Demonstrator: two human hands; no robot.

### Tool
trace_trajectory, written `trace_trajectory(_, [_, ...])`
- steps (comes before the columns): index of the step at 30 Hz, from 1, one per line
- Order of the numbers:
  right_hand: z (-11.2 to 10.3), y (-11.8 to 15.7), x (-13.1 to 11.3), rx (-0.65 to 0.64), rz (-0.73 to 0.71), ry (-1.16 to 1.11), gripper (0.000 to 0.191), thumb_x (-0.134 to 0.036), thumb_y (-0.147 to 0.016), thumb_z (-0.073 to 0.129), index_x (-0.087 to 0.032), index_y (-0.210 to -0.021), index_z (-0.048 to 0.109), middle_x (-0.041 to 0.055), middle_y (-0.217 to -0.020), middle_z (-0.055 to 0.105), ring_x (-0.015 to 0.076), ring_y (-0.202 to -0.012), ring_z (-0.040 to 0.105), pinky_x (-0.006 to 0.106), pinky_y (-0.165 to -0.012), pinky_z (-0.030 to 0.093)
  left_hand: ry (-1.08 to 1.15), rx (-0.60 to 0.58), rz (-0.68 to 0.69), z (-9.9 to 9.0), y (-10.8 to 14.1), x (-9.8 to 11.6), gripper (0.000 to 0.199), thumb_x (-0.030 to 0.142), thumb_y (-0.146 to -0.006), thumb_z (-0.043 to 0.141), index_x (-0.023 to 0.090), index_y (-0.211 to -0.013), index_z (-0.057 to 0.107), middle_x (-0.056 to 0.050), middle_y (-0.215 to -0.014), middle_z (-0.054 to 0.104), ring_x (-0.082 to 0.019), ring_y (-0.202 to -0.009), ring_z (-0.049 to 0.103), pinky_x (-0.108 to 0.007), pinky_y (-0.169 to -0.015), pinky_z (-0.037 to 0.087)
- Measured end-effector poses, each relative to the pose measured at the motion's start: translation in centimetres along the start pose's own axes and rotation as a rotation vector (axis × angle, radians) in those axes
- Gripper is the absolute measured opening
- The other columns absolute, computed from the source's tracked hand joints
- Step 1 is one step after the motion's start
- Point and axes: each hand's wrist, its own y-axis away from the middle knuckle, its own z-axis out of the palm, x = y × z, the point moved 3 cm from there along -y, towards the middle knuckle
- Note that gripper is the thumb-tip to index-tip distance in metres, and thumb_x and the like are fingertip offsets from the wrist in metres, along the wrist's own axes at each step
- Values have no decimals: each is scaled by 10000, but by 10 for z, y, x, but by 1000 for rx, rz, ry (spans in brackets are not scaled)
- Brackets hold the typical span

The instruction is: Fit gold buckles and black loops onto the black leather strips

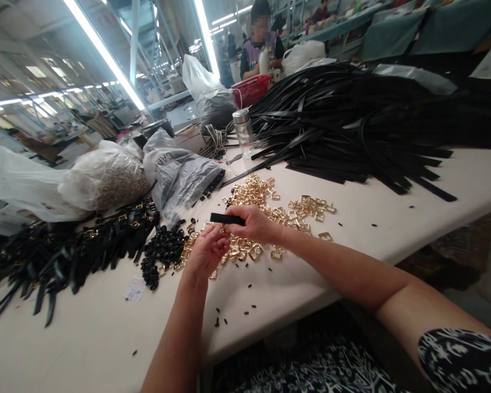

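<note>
My right hand (253,224) is closed around a short black strap (225,219), gripping it between thumb and fingers. The strap's free end points left over my left hand (210,248). My left fingers are curled and pinched just under the strap; what sits between them is too small to make out. Below and around both hands lies a loose heap of gold buckles (251,191). To the left of my left hand is a pile of small black loops (163,248).
Black straps with buckles (90,240) lie on the left of the white table (376,229). Long black strips (331,125) cover its far right. A glass bottle (243,136), a grey plastic bag (180,166) and white bags (106,174) stand behind. Across the table is another person (276,52).
</note>
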Motion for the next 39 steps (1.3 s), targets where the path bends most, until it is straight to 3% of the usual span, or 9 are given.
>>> trace_trajectory(3, [1,2,0,-9,-82,59,150,-224,-782,592,-132,-883,655,-22,-711,578,77,-628,484,208,-586,378,75,-40,-20,2,0,1,331,236,-602,851,180,-872,668,17,-761,663,-29,-556,576,-122,-551,503])
trace_trajectory(5, [1,1,3,17,-52,39,185,-263,-799,611,-131,-919,660,-18,-722,582,80,-638,491,209,-591,387,53,13,51,1,0,3,344,224,-577,862,170,-867,686,11,-779,673,-32,-577,585,-127,-567,500])
trace_trajectory(11, [-12,-4,4,119,217,-237,321,-449,-852,577,-136,-902,630,-46,-601,508,46,-444,345,204,-421,255,-316,276,440,-11,4,20,323,315,-623,823,161,-890,726,-24,-791,702,-105,-641,630,-247,-669,525])
trace_trajectory(16, [-29,-5,-12,135,192,-177,292,-410,-867,545,-140,-778,615,-39,-565,506,50,-452,369,208,-437,262,-827,378,854,-6,17,35,156,302,-741,727,226,-872,760,-41,-853,699,-154,-780,635,-294,-786,510])
trace_trajectory(18, [-31,-5,-13,106,187,-87,236,-337,-860,544,-137,-760,619,-34,-565,524,57,-474,396,208,-462,285,-858,371,918,-4,20,36,136,283,-747,724,234,-868,762,-39,-863,695,-154,-799,632,-289,-799,505])
trace_trajectory(22, [-25,-5,-6,45,223,-20,232,-239,-889,447,-129,-817,638,-18,-604,570,70,-502,439,218,-504,322,-507,332,747,-7,16,30,213,295,-709,765,190,-892,738,-19,-792,696,-125,-691,642,-257,-707,527])
trace_trajectory(25, [-14,-3,0,-21,259,100,196,-238,-880,492,-133,-876,657,-13,-642,595,81,-534,467,223,-521,327,-321,307,651,-7,13,26,245,290,-674,795,178,-881,728,-4,-757,699,-102,-632,638,-231,-666,530])
trace_trajectory(33, [8,5,-4,-123,181,67,179,-281,-886,548,-142,-852,656,-31,-647,550,73,-561,445,218,-567,330,3,322,470,-7,3,25,277,250,-549,867,162,-764,716,-7,-755,708,-71,-634,642,-163,-630,515])
trace_trajectory(39, [7,4,-2,-133,181,74,163,-256,-879,536,-145,-809,633,-38,-625,536,69,-547,433,204,-549,317,108,230,300,-8,-4,17,286,280,-555,873,164,-771,724,-12,-752,710,-59,-605,630,-145,-595,512])
